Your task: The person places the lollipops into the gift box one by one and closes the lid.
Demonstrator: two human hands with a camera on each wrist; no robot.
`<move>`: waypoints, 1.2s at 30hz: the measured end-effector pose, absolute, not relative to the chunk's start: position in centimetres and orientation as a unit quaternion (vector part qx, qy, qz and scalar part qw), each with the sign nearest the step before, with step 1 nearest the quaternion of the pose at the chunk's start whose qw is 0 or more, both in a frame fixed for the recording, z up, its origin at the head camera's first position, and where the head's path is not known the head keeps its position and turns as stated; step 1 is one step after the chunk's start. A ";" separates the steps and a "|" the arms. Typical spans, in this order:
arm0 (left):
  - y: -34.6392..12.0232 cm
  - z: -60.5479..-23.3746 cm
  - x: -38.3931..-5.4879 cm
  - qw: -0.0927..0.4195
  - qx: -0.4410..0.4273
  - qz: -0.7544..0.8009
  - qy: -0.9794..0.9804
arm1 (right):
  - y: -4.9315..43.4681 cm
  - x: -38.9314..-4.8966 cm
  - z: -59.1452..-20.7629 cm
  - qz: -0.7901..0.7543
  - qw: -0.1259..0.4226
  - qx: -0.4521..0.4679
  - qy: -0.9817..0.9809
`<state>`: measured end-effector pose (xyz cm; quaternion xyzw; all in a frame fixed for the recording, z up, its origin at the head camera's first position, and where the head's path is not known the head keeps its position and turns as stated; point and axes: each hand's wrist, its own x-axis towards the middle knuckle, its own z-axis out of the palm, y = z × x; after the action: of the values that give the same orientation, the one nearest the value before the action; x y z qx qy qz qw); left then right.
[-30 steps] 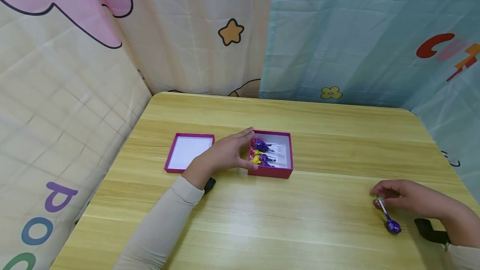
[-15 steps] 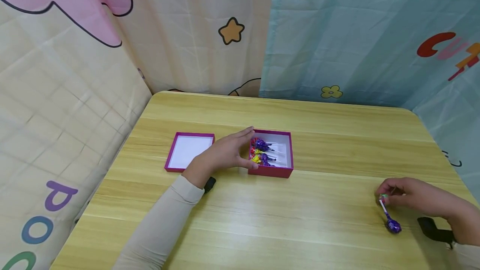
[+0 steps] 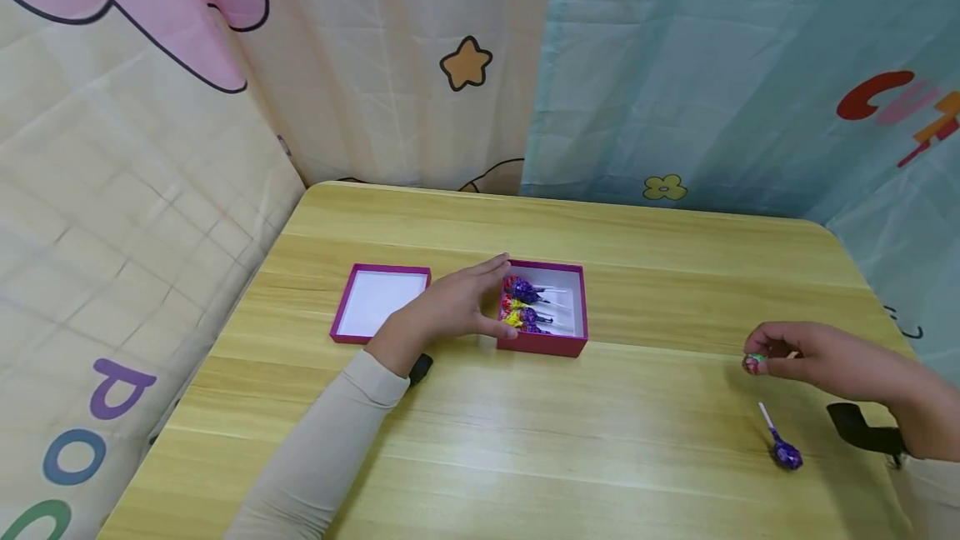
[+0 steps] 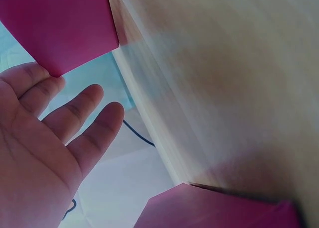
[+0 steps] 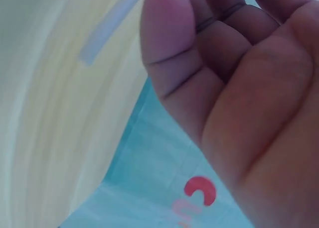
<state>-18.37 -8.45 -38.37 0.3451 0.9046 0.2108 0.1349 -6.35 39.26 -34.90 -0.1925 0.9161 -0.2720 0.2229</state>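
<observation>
My right hand point(image 3: 832, 361) pinches a lollipop point(image 3: 753, 364) with a red and green wrapper between thumb and fingers, above the table's right side. In the right wrist view a white stick point(image 5: 110, 29) shows beside the thumb. A purple-wrapped lollipop point(image 3: 785, 452) lies on the table below that hand. My left hand point(image 3: 453, 307) rests against the left side of a magenta box point(image 3: 542, 344), thumb at the front wall and fingers extended toward the back corner. Several purple, red and yellow lollipops point(image 3: 525, 290) lie inside, sticks pointing right. The left wrist view shows fingertips at the box edge point(image 4: 65, 34).
A magenta lid point(image 3: 382, 302) with a white inside lies left of the box, partly covered by my left hand. The wooden table point(image 3: 637, 415) reaches back to a printed curtain point(image 3: 675, 65); another curtain hangs along the left.
My right hand has lifted the red and green lollipop off the table, away from the purple one, which stays in place. My left hand keeps its place at the box.
</observation>
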 end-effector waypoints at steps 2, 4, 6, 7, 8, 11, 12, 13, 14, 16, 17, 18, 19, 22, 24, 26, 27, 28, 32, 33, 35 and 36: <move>-8.4 -38.3 -18.4 0.136 0.345 0.211 0.904 | 38.7 -6.8 -34.4 -0.269 0.209 -0.201 0.919; -8.4 -38.2 -18.3 0.137 0.345 0.212 0.904 | 38.0 -7.2 -33.8 -0.266 0.204 -0.206 0.919; -8.4 -38.2 -18.3 0.137 0.344 0.211 0.905 | 37.3 -7.6 -33.1 -0.260 0.198 -0.210 0.922; -8.4 -38.2 -18.3 0.137 0.344 0.211 0.905 | 36.9 -7.8 -32.8 -0.259 0.196 -0.210 0.922; -8.4 -38.2 -18.3 0.137 0.344 0.211 0.905 | 36.5 -8.0 -32.6 -0.257 0.192 -0.210 0.924; -8.4 -38.3 -18.3 0.136 0.344 0.210 0.905 | 35.4 -8.6 -31.8 -0.251 0.186 -0.216 0.925; -8.4 -38.3 -18.3 0.136 0.344 0.210 0.905 | 35.0 -8.8 -31.6 -0.250 0.183 -0.217 0.926; -8.4 -38.3 -18.3 0.136 0.344 0.210 0.905 | 34.6 -9.0 -31.4 -0.250 0.183 -0.219 0.925; -8.4 -38.4 -18.4 0.136 0.344 0.211 0.905 | 34.2 -9.2 -31.3 -0.250 0.184 -0.224 0.924; -8.4 -38.4 -18.4 0.137 0.344 0.211 0.905 | 33.4 -9.6 -31.0 -0.250 0.187 -0.231 0.922; -8.4 -38.4 -18.4 0.137 0.344 0.211 0.905 | 33.0 -9.8 -30.9 -0.250 0.188 -0.234 0.921; -8.4 -38.4 -18.4 0.136 0.344 0.210 0.905 | 32.5 -10.1 -30.8 -0.249 0.187 -0.238 0.920; -8.4 -38.4 -18.4 0.136 0.344 0.209 0.905 | 32.1 -10.3 -30.7 -0.249 0.188 -0.241 0.919; -8.4 -38.4 -18.3 0.135 0.344 0.208 0.906 | 30.9 -11.0 -30.4 -0.246 0.188 -0.250 0.917; -8.4 -38.4 -18.4 0.136 0.343 0.208 0.906 | 30.1 -11.5 -30.2 -0.245 0.186 -0.252 0.917; -8.4 -38.4 -18.4 0.136 0.343 0.208 0.906 | 29.5 -11.9 -30.0 -0.247 0.183 -0.250 0.918; -8.4 -38.4 -18.4 0.136 0.343 0.207 0.906 | 29.1 -12.0 -29.9 -0.248 0.180 -0.251 0.918; -8.4 -38.4 -18.4 0.136 0.343 0.207 0.906 | 28.8 -12.2 -29.7 -0.251 0.179 -0.250 0.918; -8.4 -38.5 -18.5 0.133 0.346 0.207 0.906 | 27.6 -12.9 -29.4 -0.258 0.178 -0.249 0.916; -8.4 -38.5 -18.5 0.132 0.346 0.207 0.905 | 27.2 -13.1 -29.3 -0.259 0.181 -0.247 0.916; -8.4 -38.6 -18.5 0.131 0.348 0.209 0.905 | 26.6 -13.5 -29.3 -0.261 0.186 -0.245 0.915; -8.4 -38.6 -18.5 0.130 0.350 0.210 0.904 | 26.3 -13.7 -29.3 -0.262 0.189 -0.244 0.914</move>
<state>-18.50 -8.38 -38.56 0.3499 0.9037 0.2101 0.1299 -13.67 26.31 -29.26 -0.2441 0.9144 -0.2619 0.1888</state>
